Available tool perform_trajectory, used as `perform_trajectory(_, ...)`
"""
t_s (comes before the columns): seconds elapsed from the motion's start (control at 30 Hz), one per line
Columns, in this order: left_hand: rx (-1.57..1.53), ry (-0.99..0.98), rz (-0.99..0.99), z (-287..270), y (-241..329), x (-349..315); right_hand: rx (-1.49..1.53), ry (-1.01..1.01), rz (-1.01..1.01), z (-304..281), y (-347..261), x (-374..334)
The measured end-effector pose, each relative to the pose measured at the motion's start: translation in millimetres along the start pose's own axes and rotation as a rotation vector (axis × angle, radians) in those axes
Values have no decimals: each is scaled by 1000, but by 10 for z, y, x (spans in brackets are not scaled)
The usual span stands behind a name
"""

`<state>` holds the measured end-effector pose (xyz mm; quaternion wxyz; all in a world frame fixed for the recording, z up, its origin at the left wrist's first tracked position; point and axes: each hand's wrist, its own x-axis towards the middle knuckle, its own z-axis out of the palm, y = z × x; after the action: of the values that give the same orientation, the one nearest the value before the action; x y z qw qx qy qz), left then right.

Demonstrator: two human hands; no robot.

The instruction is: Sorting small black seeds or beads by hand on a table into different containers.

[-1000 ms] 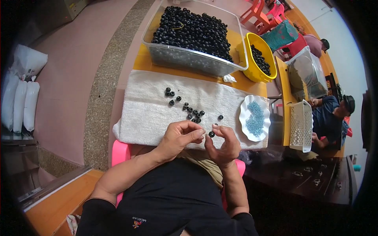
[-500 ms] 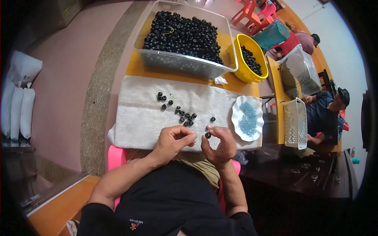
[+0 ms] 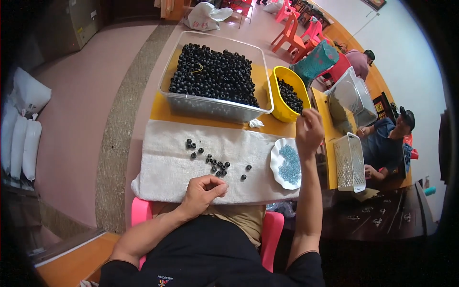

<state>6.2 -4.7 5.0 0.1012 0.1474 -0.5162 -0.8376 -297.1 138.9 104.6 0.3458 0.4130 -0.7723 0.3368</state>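
L hand (image 3: 204, 193) was low over the near edge of the white towel (image 3: 160, 165), thumb & forefinger tips pressed together; couldn't tell if anything thin was b/w them. R hand (image 3: 310, 133) was out by the near right side of the yellow tub (image 3: 283, 113), fingers curled in; couldn't tell if it held a bead.

Loose black beads (image 3: 220, 163) lay in a rough diagonal scatter on the towel, w/ two more to the right, apart from the group. Towel was spread on an orange-yellow table (image 3: 157, 112), slightly creased (near L corner bunched a bit). Past it stood a big clear bin (image 3: 215, 109) heaped w/ black beads, and the yellow tub beside it, also w/ black beads. White crumpled tissue (image 3: 256, 123) lay just in front of the bin. Scalloped white plate (image 3: 278, 178) w/ pale blue beads (image 3: 289, 162) sat at the towel's R end, partly behind the R forearm.

Room: pinkish floor (image 3: 71, 119) w/ a speckled strip (image 3: 122, 107), white sacks (image 3: 29, 148) far L, red-orange chair (image 3: 288, 38) in bg, teal sack (image 3: 313, 62) nearer. To the R, a white perforated basket (image 3: 351, 165), a co-worker (image 3: 388, 142) in dark top & cap, and a dark tabletop (image 3: 334, 227) below.
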Motion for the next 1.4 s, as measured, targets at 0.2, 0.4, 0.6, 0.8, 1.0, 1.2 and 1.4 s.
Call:
perform_trajectory(0.2, 49, 13, 4, -31, 32, 17, -121, -144, 83, 139, 457, 193)
perform_trajectory(0.4, 88, 47, -28, -56, 36, 71, 202, -475, 92, 35, -201, -515)
perform_trajectory(0.6, 79, 57, 35, -75, -7, 84, 180, -833, 65, -16, -766, -827)
perform_trajectory(0.8, 53, 71, 37, -68, -34, 53, 6, -969, -2, -13, -805, -881)
perform_trajectory(1.0, 36, 64, 39, -65, 22, 44, 218, -807, 44, -1, -917, -900)
perform_trajectory(1.2, -21, 49, 15, -18, 49, 42, 552, -700, 69, -71, -1373, -965)
perform_trajectory(1.4, -102, -24, -15, -54, 49, 47, 561, -694, -39, -74, -1505, -1103)
